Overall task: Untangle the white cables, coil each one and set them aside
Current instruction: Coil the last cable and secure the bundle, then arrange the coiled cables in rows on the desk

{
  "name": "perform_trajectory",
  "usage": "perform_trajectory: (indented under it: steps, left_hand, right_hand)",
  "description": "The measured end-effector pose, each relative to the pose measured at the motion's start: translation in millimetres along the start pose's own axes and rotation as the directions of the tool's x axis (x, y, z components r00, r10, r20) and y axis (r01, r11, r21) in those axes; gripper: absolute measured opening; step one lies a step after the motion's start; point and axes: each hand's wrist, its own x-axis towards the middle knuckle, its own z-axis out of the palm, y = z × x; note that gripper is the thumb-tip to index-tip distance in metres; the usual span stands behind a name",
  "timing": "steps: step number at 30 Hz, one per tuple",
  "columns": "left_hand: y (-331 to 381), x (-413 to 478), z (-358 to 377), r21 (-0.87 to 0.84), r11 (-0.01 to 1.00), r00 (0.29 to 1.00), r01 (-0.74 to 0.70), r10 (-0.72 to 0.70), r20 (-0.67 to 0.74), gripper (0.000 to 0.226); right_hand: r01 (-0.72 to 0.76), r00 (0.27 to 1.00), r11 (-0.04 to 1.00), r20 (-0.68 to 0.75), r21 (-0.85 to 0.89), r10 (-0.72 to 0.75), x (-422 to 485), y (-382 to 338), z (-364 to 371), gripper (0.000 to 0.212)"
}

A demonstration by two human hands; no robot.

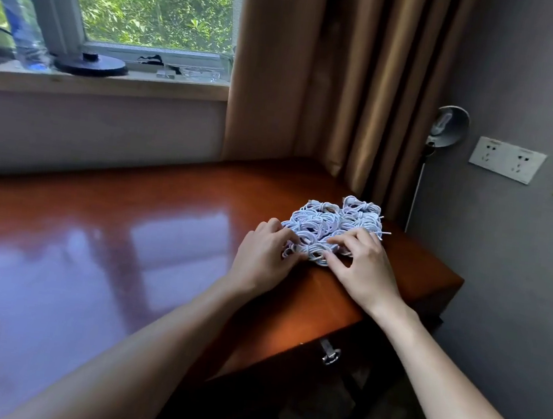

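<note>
A heap of several coiled white cables [330, 220] lies at the right end of a glossy red-brown wooden desk [127, 233]. My left hand [264, 254] rests at the heap's near left edge, its fingers bent over the nearest coils. My right hand [362, 262] lies on the near right side, fingers spread over the coils and thumb touching the front coil [318, 257]. Whether either hand actually grips a cable is hidden by the fingers.
The desk's right edge [434, 261] drops off just beyond the heap, with a drawer handle [331, 353] below. Brown curtains [352, 80] hang behind. A desk lamp [446, 125] and wall sockets [506, 159] are at right. A windowsill [100, 80] holds a black round base.
</note>
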Motion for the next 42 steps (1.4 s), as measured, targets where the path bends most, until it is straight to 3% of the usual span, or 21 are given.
perform_trajectory:
  steps: [6,13,21,28,32,36,42]
  left_hand:
    - [3,-14,-10,-0.014,1.000,1.000,0.022,-0.022,0.013,0.049]
    - [-12,-51,-48,0.053,0.999,0.999,0.001,-0.003,0.045,0.031]
    - [-27,-126,-116,0.183,0.977,0.989,0.105,-0.122,0.083,0.033]
    - [-50,-205,-175,0.254,0.941,0.974,0.224,-0.228,-0.013,0.030]
    - [-51,-250,-202,0.282,0.912,0.954,0.297,-0.294,-0.053,0.036]
    - [-40,-302,-225,0.301,0.873,0.924,0.383,-0.362,-0.124,0.021]
    - [-7,-385,-252,0.337,0.809,0.876,0.482,-0.433,-0.213,0.024]
  right_hand:
    - [0.046,0.998,0.999,-0.032,0.019,-0.046,-9,-11,-1,0.024]
    - [0.100,0.994,0.992,0.025,0.075,-0.102,-29,-53,4,0.021]
    - [0.159,0.971,0.978,0.155,0.136,-0.180,-46,-123,19,0.020]
    - [0.229,0.932,0.946,0.227,0.230,-0.281,-64,-195,38,0.029]
    - [0.244,0.904,0.923,0.276,0.299,-0.328,-84,-227,49,0.023]
    - [0.269,0.874,0.886,0.290,0.379,-0.390,-113,-258,53,0.018]
    - [0.357,0.808,0.809,0.279,0.468,-0.518,-166,-300,46,0.017]
